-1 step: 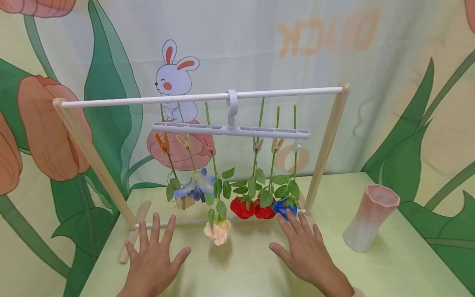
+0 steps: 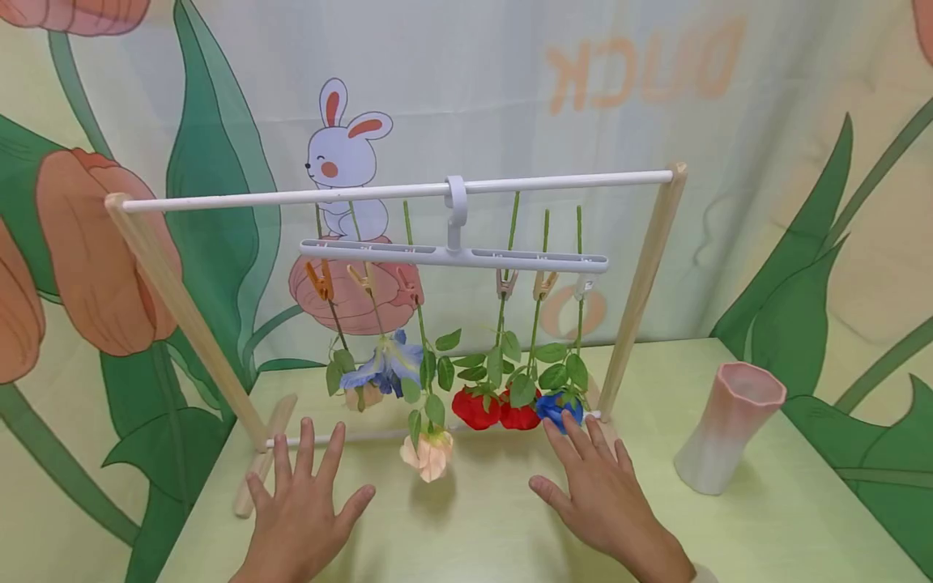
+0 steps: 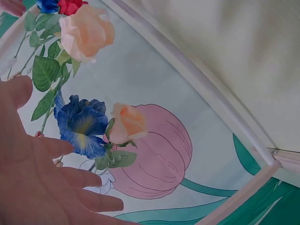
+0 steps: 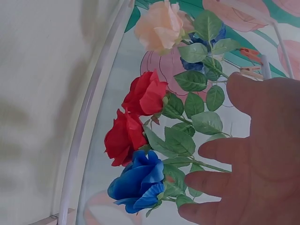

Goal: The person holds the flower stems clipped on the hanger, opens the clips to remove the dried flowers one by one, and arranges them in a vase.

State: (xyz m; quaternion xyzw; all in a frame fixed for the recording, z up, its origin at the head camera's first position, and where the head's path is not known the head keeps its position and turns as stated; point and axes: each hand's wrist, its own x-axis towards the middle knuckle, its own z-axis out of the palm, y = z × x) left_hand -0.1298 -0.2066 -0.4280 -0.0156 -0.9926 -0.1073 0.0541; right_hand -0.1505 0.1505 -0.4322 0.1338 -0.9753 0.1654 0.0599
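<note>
- Green tabletop (image 2: 496, 526) carried both hands, palms down, in front of a wooden rack (image 2: 641, 283) with a white rail (image 2: 291, 194).
- Left hand (image 2: 302, 506) lay flat with its fingers spread, gripping nothing; it sat near the rack's lower crossbar (image 2: 342, 438), below the blue iris-like flower (image 2: 386, 364).
- Right hand (image 2: 605, 494) was likewise flat and spread, holding nothing, its fingertips (image 2: 564, 425) just beside the blue rose (image 2: 557, 407); whether they touched it could not be told.
- White clip hanger (image 2: 455, 255) hung from the rail, and six flowers dangled head-down from its pegs.
- Two red roses (image 2: 496, 409) hung just left of the blue rose, and a peach rose (image 2: 428, 455) hung lowest, between the two hands.
- Pink vase (image 2: 725, 437) stood upright on the table, well to the right of the right hand.
</note>
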